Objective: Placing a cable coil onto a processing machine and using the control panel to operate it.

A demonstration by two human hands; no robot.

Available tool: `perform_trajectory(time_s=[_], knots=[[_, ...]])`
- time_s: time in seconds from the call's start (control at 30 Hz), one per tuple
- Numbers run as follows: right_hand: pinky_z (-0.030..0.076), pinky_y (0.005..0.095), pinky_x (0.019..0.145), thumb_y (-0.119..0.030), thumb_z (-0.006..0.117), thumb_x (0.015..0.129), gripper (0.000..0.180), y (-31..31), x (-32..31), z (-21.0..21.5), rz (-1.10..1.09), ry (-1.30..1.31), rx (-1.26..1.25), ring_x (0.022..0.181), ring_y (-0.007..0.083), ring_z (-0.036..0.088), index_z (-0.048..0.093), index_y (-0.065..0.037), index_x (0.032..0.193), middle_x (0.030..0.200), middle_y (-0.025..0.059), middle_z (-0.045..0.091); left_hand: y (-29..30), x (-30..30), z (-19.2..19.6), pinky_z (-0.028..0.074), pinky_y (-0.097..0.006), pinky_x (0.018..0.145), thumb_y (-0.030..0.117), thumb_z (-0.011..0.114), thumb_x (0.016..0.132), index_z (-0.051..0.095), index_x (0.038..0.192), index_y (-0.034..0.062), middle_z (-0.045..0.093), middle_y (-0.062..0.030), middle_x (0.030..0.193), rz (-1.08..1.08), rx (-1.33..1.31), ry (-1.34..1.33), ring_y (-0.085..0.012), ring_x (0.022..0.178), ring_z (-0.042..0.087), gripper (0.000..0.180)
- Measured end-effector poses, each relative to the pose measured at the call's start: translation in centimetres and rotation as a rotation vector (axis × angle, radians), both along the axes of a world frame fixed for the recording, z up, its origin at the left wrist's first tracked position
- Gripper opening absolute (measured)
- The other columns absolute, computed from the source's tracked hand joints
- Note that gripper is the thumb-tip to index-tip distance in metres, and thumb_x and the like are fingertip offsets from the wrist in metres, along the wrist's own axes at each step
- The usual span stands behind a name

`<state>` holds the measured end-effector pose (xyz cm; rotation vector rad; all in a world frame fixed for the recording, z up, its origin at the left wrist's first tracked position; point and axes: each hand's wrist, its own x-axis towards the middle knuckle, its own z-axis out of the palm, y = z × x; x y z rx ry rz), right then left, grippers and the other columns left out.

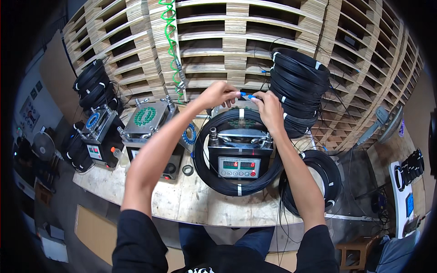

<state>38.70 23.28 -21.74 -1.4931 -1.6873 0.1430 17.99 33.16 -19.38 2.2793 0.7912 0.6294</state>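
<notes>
Both arms reach forward over a coil of black cable (207, 175), which rings a machine (236, 152) with a lit display panel. My left hand (219, 94) is closed in a pinch on a small blue piece (242, 93) that looks like a cable connector. Close beside it, my right hand (269, 109) pinches another small blue piece (251, 96) of the same look. The two fingertips almost meet above the machine's far side. Whether the blue pieces touch is too small to tell.
Two more machines (148, 118) (98, 136) stand to the left. A tall stack of black cable coils (298, 86) rises at the back right, and another coil (334, 177) lies nearer on the right. Wooden pallets (236, 34) wall off the back; a green spiral hose (169, 32) hangs there.
</notes>
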Motion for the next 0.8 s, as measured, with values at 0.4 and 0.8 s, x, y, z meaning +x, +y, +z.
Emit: perform_trajectory(time_s=[0.4,0.8], knots=[[0.054,0.0262,0.08,0.006,0.07,0.087,0.029,-1.0,-0.4,1.5,0.598,0.446,-0.102,0.089,0.0125,0.068,0.058,0.001,0.113,0.096,0.0081,0.07,-7.7,0.9,-0.7,0.051,-0.031,0.064,0.02,0.066,0.098,0.072,0.112,-0.0017,0.071,-0.0156,0.078,0.152,0.181,-0.345,-0.0122,0.067,0.063,0.027],[0.054,0.0277,0.074,-0.006,0.077,0.087,0.022,-1.4,1.4,2.3,0.444,0.136,-0.047,0.082,0.0111,0.067,0.069,0.0,0.106,0.09,0.0057,0.073,-6.4,0.6,-0.5,0.052,-0.03,0.082,0.029,0.066,0.098,0.074,0.115,0.0008,0.077,-0.0145,0.096,0.067,-0.088,-0.284,-0.0146,0.086,0.069,0.034]])
